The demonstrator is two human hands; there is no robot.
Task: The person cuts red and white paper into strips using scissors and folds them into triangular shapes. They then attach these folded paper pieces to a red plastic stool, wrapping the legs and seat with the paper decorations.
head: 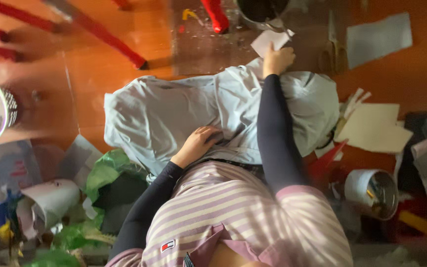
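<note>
A pale blue-grey cloth (174,113) lies spread over my lap and the orange floor. My left hand (197,143) rests on its near edge with fingers curled into the fabric, close to my striped shirt. My right hand (277,59) reaches out to the cloth's far edge and is closed on a small white sheet of paper (268,40). Dark long sleeves cover both arms.
Red chair legs (109,37) cross the floor at the top left. A metal pot (260,12) stands beyond the paper. Cream paper sheets (374,128) and a tin (376,193) lie right; green bags (107,170) and paper litter lie left.
</note>
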